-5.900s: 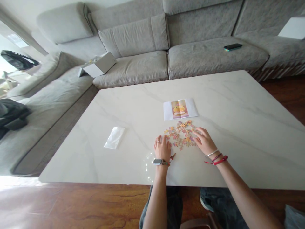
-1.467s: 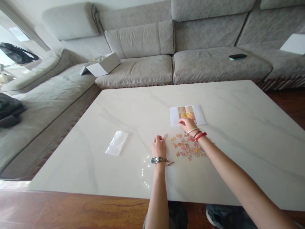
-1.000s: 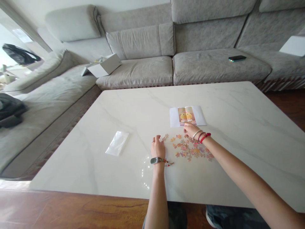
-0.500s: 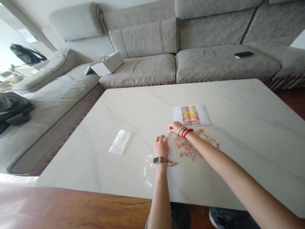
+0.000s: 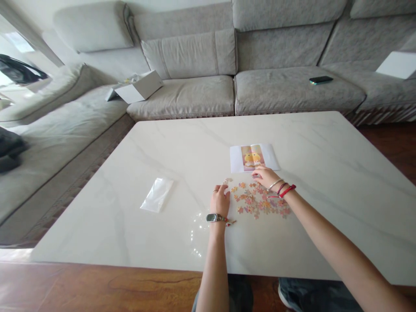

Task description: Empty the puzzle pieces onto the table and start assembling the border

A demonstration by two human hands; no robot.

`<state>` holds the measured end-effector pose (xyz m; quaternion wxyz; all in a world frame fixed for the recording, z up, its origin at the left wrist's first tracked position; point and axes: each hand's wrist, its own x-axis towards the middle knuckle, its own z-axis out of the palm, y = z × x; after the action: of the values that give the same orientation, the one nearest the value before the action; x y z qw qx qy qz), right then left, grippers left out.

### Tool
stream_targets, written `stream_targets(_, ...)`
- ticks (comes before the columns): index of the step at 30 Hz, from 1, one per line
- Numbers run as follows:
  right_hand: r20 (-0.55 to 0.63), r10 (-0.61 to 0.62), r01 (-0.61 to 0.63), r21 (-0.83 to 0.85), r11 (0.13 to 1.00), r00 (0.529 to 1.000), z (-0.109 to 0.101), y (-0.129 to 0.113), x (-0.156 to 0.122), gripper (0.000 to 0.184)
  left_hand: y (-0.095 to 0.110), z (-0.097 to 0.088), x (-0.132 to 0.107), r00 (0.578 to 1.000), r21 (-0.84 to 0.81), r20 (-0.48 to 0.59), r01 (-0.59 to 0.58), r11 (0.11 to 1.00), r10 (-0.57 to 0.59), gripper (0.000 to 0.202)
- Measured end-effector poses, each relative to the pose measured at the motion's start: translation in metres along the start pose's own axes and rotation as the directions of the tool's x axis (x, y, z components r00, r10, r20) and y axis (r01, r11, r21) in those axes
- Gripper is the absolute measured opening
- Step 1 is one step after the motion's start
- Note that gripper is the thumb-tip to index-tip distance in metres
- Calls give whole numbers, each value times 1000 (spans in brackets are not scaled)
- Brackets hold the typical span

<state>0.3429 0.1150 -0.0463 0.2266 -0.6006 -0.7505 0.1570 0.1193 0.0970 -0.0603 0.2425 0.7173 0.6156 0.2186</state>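
Several small pink and orange jigsaw pieces point(image 5: 260, 202) lie scattered on the white marble table point(image 5: 182, 143). My left hand point(image 5: 220, 200) rests at the left edge of the scatter, fingers curled down onto the table. My right hand point(image 5: 267, 176) reaches over the far side of the pieces, fingers bent down onto them, just below a paper sheet point(image 5: 252, 157) printed with a yellow cartoon figure. One or two pieces point(image 5: 228, 180) lie apart, beyond my left hand. What either hand grips is hidden.
An empty clear plastic bag point(image 5: 157, 194) lies on the table to the left. A grey sectional sofa point(image 5: 195, 65) wraps round the far and left sides, with an open white box point(image 5: 136, 87) and a phone point(image 5: 320, 79) on its cushions. Wood floor shows below.
My right hand has swung back to the right, from the scatter's left side to its far edge under the picture sheet. My left hand has stayed almost still.
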Motion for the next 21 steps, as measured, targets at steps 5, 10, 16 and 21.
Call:
stream_targets(5, 88, 48, -44, -42, 998, 995, -2, -5, -7, 14, -1, 4, 2, 1000, 20, 26, -10, 1000, 9, 19)
stream_targets(10, 241, -5, 20, -58, 998, 970, 16, -31, -11, 12, 0, 3, 2, 1000, 21, 26, -9, 1000, 8, 20)
stream_targets(16, 229, 13, -3, -45, 999, 973, 26, -39, -12, 1, -2, -2, 3, 999, 41, 15, 33, 999, -34, 20)
stream_targets(21, 147, 70, -68, -18, 998, 987, 11, -17, -21, 8, -5, -4, 2, 1000, 35, -6, 23, 999, -23, 19)
